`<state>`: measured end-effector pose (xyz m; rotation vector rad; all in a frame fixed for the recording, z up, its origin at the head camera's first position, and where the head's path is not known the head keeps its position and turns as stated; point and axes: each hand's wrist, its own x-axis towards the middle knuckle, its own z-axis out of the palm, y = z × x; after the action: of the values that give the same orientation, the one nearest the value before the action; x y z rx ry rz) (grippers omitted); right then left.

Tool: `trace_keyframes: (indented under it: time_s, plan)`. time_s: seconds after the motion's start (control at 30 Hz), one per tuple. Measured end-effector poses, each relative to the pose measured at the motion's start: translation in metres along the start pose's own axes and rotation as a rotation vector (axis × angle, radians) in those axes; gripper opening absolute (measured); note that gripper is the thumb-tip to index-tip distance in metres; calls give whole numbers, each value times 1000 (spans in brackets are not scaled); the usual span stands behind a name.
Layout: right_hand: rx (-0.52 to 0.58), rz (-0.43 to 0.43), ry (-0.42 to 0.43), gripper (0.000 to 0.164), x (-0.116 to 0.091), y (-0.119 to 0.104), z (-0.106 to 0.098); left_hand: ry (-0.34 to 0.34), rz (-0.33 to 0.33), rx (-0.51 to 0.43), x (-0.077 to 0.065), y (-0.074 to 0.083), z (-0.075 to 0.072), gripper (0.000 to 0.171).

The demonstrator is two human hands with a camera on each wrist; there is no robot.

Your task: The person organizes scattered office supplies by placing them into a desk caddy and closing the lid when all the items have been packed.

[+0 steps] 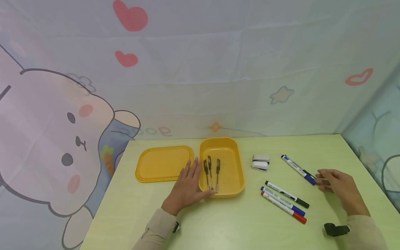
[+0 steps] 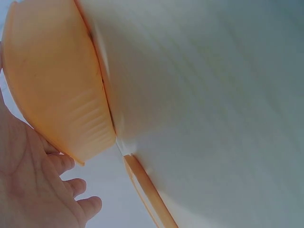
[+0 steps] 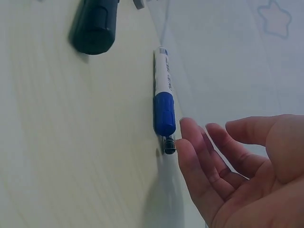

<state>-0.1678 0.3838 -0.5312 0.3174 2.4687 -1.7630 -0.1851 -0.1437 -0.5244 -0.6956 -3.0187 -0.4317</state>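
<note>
My left hand (image 1: 185, 189) rests its fairly straight fingers along the left rim of a yellow plastic box (image 1: 242, 177), thumb at the front rim. Inside the box lie three dark-capped pens (image 1: 217, 170). The left wrist view shows the box wall (image 2: 57, 76) beside the palm. At the right, my right hand (image 1: 340, 187) has loosely bent fingers at the near end of a blue-capped marker (image 1: 295, 167). A slim pen lies against that marker, mostly hidden; its clear end (image 3: 169, 146) is right beside the fingertips, with nothing visibly gripped.
A flat yellow lid (image 1: 165, 164) lies left of the box. Two small staplers (image 1: 260, 162) sit to its right. Nearer me are a black marker (image 1: 285, 193), a blue marker (image 1: 282, 200) and a red marker (image 1: 282, 207). A printed curtain (image 1: 200, 69) hangs behind the table.
</note>
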Motion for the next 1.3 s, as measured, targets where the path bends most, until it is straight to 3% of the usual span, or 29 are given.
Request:
trace_keyframes:
  time_s: [0.27, 0.63, 0.9, 1.3]
  plan:
    - [27, 17, -5, 59, 5, 1, -1, 5, 4, -13, 0, 0, 0, 115]
    - [3, -35, -22, 59, 5, 3, -5, 8, 6, -11, 0, 0, 0, 114]
    - [27, -19, -8, 63, 4, 5, -7, 7, 6, -12, 0, 0, 0, 114]
    - [-36, 24, -1, 63, 3, 10, -9, 0, -5, -1, 0, -1, 2, 115]
